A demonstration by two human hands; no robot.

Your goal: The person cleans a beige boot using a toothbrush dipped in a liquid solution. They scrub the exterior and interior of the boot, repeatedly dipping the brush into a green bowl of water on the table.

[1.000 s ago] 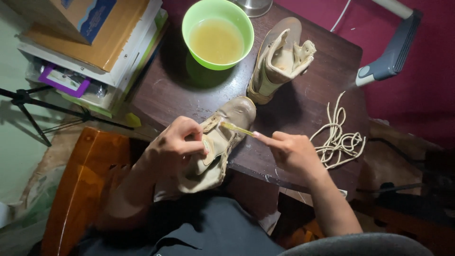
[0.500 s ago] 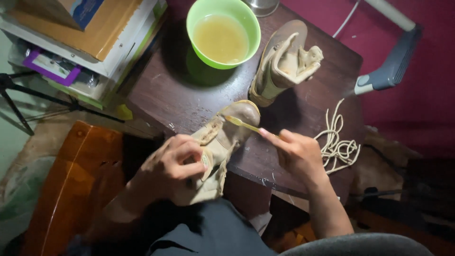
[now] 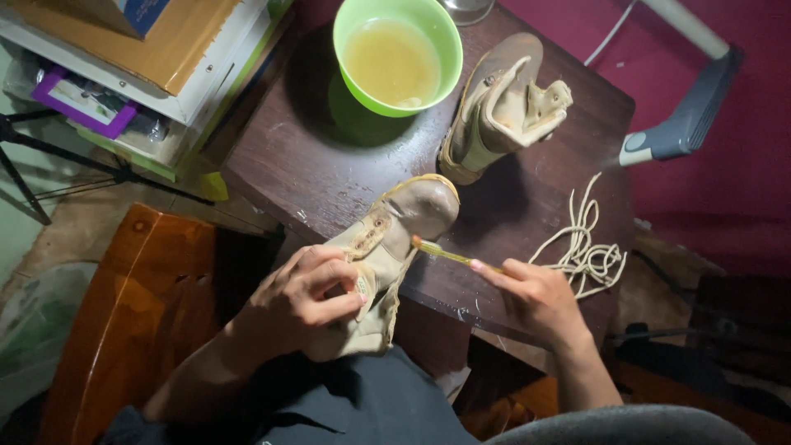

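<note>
Left hand (image 3: 301, 301) clamps worn tan lace-less boot (image 3: 387, 247) against dark wooden table (image 3: 329, 165) for steadiness; right hand (image 3: 535, 297) pinches thin yellow brush (image 3: 445, 252), probably toothbrush, bristles on its side.

- The left hand (image 3: 301, 301) came in from the lower left, its bare forearm angled up and to the right.
- Its fingers curled over, knuckles up, the thumb pressed in from below, so the grip was closed around the tan boot (image 3: 381, 272) at mid-length.
- The right hand (image 3: 535, 301) reached in from the lower right, its forearm running down toward the body.
- Its fingers were drawn together in a pinch, the grip closed on the near end of a thin yellow brush (image 3: 445, 253).
- The index finger lay stretched along the handle, pointing toward the left grip.
- The two hands sat near each other, not touching.
</note>
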